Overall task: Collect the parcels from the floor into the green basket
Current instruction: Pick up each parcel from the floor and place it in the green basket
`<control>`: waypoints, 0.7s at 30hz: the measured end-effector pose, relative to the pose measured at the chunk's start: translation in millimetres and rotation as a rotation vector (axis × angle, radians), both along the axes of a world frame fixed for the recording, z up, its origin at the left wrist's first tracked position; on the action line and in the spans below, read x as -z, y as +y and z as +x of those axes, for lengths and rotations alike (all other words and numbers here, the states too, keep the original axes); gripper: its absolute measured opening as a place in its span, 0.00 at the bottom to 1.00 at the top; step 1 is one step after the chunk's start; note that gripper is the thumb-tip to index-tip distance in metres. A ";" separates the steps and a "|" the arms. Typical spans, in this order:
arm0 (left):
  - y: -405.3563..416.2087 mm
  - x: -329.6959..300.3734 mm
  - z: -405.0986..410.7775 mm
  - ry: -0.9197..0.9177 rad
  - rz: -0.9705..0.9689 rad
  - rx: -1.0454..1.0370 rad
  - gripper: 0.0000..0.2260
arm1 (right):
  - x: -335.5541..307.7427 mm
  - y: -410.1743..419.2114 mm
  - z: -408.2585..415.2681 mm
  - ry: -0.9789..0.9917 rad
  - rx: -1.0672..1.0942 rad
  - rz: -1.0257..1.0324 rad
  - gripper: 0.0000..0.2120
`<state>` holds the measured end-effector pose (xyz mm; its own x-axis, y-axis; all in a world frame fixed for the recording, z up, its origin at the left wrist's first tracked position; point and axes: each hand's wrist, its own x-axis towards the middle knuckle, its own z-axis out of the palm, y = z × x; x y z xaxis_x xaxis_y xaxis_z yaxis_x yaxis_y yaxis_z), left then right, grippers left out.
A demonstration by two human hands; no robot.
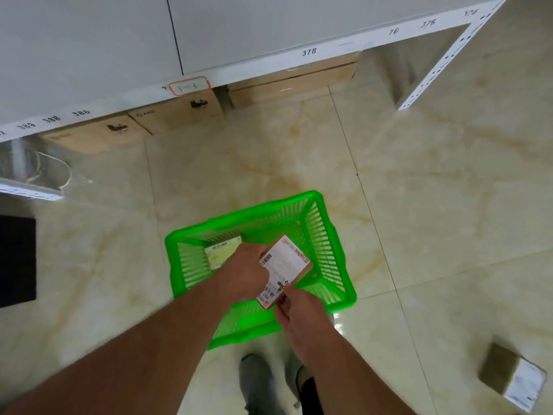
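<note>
The green basket (pixel 329 235) stands on the tiled floor in front of me. Above its opening I hold a small brown parcel with a white shipping label (pixel 285 268). My left hand (pixel 247 272) grips its left edge, and my right hand (pixel 296 314) pinches its near corner. Inside the basket, at the far left, lies a pale yellow parcel (pixel 223 253), partly hidden by my left hand. Another brown parcel with a white label (pixel 511 377) lies on the floor at the lower right, blurred.
A white numbered shelf (pixel 209 76) runs across the top, with cardboard boxes (pixel 176 115) beneath it and a white upright post (pixel 443 64) at right. A dark mat (pixel 16 260) lies at the left edge. My grey shoes (pixel 257 381) stand just behind the basket.
</note>
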<state>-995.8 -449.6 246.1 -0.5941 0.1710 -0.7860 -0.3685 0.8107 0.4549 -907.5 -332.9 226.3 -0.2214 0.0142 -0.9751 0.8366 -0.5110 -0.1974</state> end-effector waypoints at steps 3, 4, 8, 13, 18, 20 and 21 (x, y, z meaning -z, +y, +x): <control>3.4 51.6 -19.8 0.068 -0.089 0.071 0.14 | 47.4 -6.8 -18.4 -0.036 0.122 -0.041 0.08; 4.9 70.8 -24.5 0.080 -0.109 0.098 0.14 | 63.8 -8.7 -22.5 -0.036 0.155 -0.057 0.07; 11.9 145.3 -35.9 0.135 -0.141 0.276 0.21 | 138.7 -16.7 -36.0 0.023 0.221 -0.073 0.06; 10.8 214.7 -38.7 0.197 -0.247 0.384 0.25 | 217.8 -30.6 -39.6 0.103 0.224 -0.096 0.06; 3.1 257.3 -47.6 0.227 -0.304 0.430 0.26 | 266.4 -42.7 -45.1 0.102 0.185 -0.104 0.12; 1.0 266.8 -53.2 0.235 -0.309 0.413 0.25 | 278.3 -45.8 -48.5 0.109 0.165 -0.099 0.13; -0.8 269.9 -56.5 0.235 -0.316 0.400 0.25 | 283.3 -46.9 -50.4 0.113 0.157 -0.092 0.14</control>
<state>-1052.2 -450.4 -23.8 -0.6969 0.1967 -0.6897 0.0774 0.9767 0.2003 -957.9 -379.8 -57.0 -0.3318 -0.0306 -0.9429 0.7204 -0.6534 -0.2323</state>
